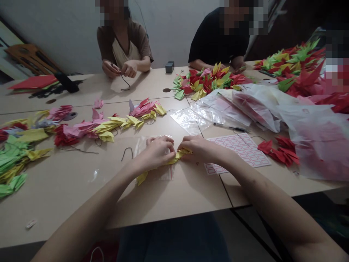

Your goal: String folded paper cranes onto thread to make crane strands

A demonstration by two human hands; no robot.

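Both hands are at a short string of yellow folded paper cranes (179,154) near the front of the table. My left hand (158,151) closes round its left part, fingers curled over the paper. At its right end, my right hand (195,147) pinches the paper, its fingertips partly hidden. One yellow crane tip (141,178) pokes out below my left wrist. Under the left hand lies a clear plastic bag (114,167) with a red line near its right end. A dark cord (127,153) curls on the bag. A sheet of red-bordered labels (245,149) lies beside my right forearm.
Strings of coloured paper cranes (81,129) lie at left, with more piles (207,80) at the back right. Filled plastic bags (321,142), a pen (230,127) and red cranes (280,151) are on the right. Two people sit opposite; one person's hands (122,69) hold a dark cord.
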